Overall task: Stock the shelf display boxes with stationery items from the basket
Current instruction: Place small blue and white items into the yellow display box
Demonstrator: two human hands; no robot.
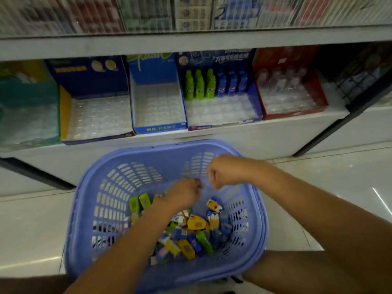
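Shop aisle: pale glossy tiled floor, and a white low shelf just beyond the round-cornered blue plastic basket. Fingers of the left hand are curled tight, low inside the basket over the far end of the pile. Motion blur, so can't tell if they pinch anything. Fingers of the right hand are curled into a fist above the basket's far right part, just beside the left hand and apart from it. Can't tell whether it holds anything either. Both bare forearms come in over the basket's near rim. Small stationery items in yellow, green and blue packs lie loose on the basket bottom, bunched middle to right. Four display boxes sit side by side on the shelf beyond the basket. Beyond its left is a navy cardboard box with a yellow side wall, clear dimpled liner showing. Beyond centre is a blue-and-white cardboard box, same liner. Beyond right is a dark blue printed box, with green bottle-shaped items and blue bottle-shaped items upright at its back. Farthest right is a red cardboard box, contents clear and blurred.
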